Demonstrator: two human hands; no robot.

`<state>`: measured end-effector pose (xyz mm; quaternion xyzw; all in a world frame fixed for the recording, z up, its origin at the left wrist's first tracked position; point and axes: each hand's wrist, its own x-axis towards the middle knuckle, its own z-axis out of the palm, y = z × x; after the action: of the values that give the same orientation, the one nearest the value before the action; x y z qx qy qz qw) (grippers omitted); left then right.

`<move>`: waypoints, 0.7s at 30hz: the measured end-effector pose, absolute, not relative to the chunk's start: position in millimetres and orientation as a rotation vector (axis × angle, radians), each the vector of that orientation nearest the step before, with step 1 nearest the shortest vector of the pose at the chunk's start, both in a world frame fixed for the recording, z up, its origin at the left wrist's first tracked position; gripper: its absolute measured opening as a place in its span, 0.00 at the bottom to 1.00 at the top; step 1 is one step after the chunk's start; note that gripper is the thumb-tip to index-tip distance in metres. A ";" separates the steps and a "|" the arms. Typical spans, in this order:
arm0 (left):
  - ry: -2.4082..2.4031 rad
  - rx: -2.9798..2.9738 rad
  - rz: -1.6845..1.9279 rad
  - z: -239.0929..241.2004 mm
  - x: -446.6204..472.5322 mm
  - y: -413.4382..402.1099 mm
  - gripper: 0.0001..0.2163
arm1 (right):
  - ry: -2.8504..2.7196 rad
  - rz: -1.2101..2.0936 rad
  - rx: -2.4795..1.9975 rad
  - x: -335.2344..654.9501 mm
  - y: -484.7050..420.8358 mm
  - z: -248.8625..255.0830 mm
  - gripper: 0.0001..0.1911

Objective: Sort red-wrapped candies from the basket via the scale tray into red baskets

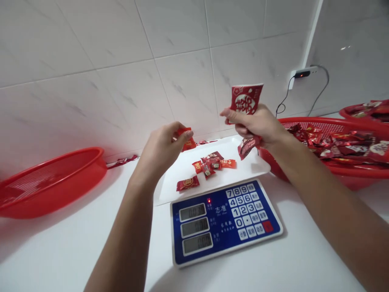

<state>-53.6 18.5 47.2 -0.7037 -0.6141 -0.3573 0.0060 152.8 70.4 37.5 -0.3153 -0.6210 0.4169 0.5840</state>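
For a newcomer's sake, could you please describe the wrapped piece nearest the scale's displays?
Behind the scale's blue panel is a white tray. At its front left lies a dark red piece with a gold emblem, apart from the cluster.

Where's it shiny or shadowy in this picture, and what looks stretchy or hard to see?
In the head view, small white glints shine on the wall, upper right; in the head view, soft shadow darkens the white counter near the scale, whose display digits look dim; also in the head view, the left basket seems stretched, perhaps by the lens.
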 end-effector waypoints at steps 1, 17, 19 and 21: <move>-1.925 -2.203 -1.127 47.4 -53.6 17.5 0.09 | -1.435 0.966 -0.726 153.0 68.6 38.6 0.11; -1.984 -2.321 -0.959 45.0 -54.5 17.2 0.14 | -1.270 0.960 -0.664 141.2 67.1 33.9 0.09; -1.929 -2.429 -0.967 45.5 -50.3 15.0 0.16 | -1.158 0.954 -0.615 133.3 68.6 29.6 0.10; -1.802 -2.620 -1.015 44.4 -41.0 11.6 0.18 | -1.042 0.957 -0.570 124.7 68.0 25.6 0.11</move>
<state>-41.0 11.6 44.4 -0.7811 -0.5374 -0.3025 -0.0979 124.7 68.0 25.6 -0.2580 -0.4719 0.4333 0.7232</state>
